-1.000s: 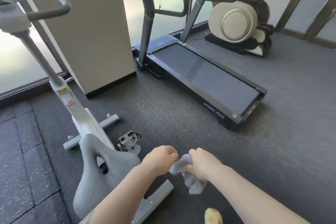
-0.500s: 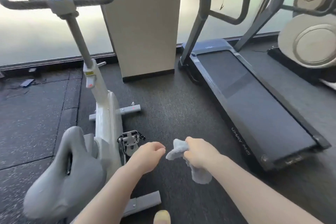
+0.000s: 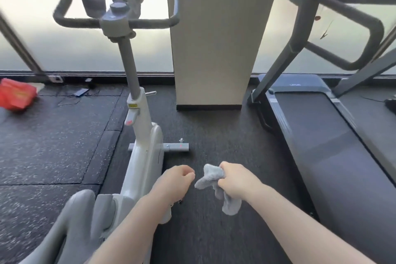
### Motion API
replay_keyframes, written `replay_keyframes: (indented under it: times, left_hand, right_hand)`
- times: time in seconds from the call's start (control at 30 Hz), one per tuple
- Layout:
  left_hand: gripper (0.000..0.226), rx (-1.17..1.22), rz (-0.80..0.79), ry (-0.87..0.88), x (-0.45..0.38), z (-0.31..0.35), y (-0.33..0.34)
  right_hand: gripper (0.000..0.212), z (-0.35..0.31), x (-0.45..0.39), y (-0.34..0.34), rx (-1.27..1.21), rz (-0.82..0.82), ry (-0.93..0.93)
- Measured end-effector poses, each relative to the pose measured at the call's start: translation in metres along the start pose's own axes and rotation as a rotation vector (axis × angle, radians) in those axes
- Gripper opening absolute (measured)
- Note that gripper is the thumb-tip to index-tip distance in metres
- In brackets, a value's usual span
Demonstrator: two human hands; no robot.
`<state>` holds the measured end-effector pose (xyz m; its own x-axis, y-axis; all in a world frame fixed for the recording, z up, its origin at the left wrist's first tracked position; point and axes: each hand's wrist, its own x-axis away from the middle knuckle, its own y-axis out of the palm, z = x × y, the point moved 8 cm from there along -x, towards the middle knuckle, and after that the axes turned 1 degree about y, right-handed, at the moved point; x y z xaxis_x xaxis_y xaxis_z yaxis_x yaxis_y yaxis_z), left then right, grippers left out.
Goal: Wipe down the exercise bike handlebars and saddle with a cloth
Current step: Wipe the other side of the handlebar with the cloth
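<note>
The view has swung to the left during the last second. Before, the treadmill (image 3: pixel 334 135) filled the middle of the picture; now it stands at the right edge, and the exercise bike (image 3: pixel 143 156) is in the centre-left with its whole front visible. The handlebars (image 3: pixel 120 20), which were cut off at the top corner a moment ago, are now fully in the frame, high above the hands. I judge that the person is turning toward the bike to begin the wiping, and no surface is touched yet.

The hands have also parted. One second ago both were on the cloth (image 3: pixel 216 186); now only the right hand (image 3: pixel 235 184) grasps it, bunched in a clenched grip, with one end sticking up and the other hanging below the fist. The left hand (image 3: pixel 177 180) is just beside the cloth but apart from it, its fingers curled and holding nothing. The cloth hangs over the dark floor (image 3: pixel 214 231), right of the bike frame, well apart from the handlebars and nearer to the saddle (image 3: pixel 75 225).

The saddle is cut off by the lower left edge and partly covered by the left forearm, so its back part cannot be seen. The handlebars and the grey holder (image 3: pixel 94 2) on them are blurred by motion. A red thing (image 3: pixel 16 96) on the floor at the far left is too blurred to name. The right pedal is hidden behind the left wrist.
</note>
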<state>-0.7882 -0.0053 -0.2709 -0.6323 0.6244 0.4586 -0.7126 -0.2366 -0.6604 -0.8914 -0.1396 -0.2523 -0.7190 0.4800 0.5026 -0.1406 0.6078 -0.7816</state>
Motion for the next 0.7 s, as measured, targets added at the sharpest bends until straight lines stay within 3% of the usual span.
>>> replay_keyframes:
  times: [0.23, 0.37, 0.7]
  left_hand:
    - [0.025, 0.069, 0.135, -0.086, -0.085, 0.024, -0.044]
    - [0.014, 0.129, 0.218, -0.172, -0.13, 0.04, -0.064]
    - [0.026, 0.258, 0.429, -0.207, -0.203, 0.093, -0.145]
  right_hand:
    - [0.006, -0.014, -0.106, -0.068, 0.037, -0.005, -0.129]
    - [0.018, -0.021, -0.168, -0.112, 0.043, -0.042, -0.181]
    - [0.011, -0.084, -0.262, -0.221, -0.132, 0.053, -0.399]
